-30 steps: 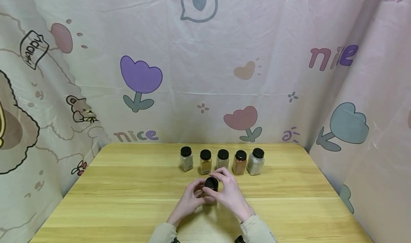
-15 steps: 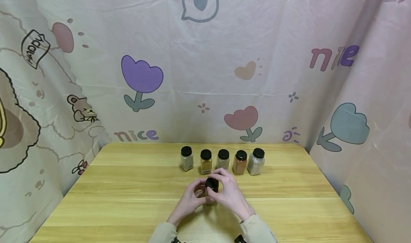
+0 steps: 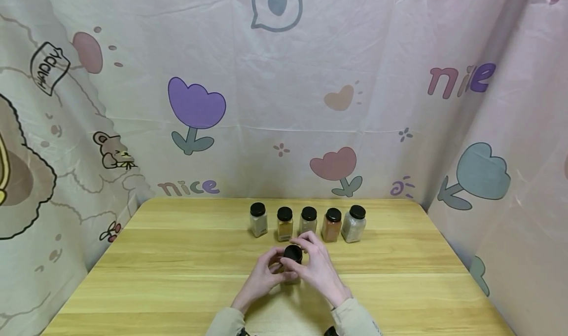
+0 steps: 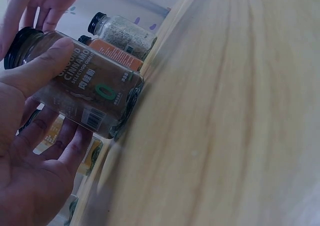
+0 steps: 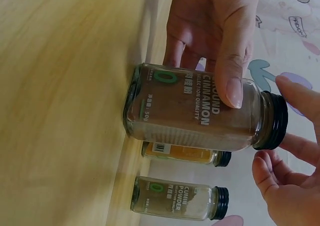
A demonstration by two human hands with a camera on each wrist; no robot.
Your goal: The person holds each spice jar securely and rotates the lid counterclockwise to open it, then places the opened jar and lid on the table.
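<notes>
A glass jar of ground cinnamon (image 5: 175,98) with a black lid (image 3: 293,253) stands upright near the middle of the table. My left hand (image 3: 262,276) grips its body from the left, with the thumb across the label in the left wrist view. On the other side, my right hand (image 3: 317,272) has its thumb and fingers curled around the lid. Whether every right fingertip touches the lid I cannot tell. Both wrist views show the lid on the jar's neck, and brown powder fills most of the glass.
Several spice jars with black lids stand in a row behind the hands, including a pale one (image 3: 259,225), a yellow one (image 3: 285,228), an orange one (image 3: 331,230) and a large whitish one (image 3: 353,228). A patterned cloth (image 3: 284,79) hangs behind the wooden table (image 3: 177,257).
The right thumb and fingers have shifted around the lid, forward and then back. The left hand keeps its grip, and the jar stays where it was.
</notes>
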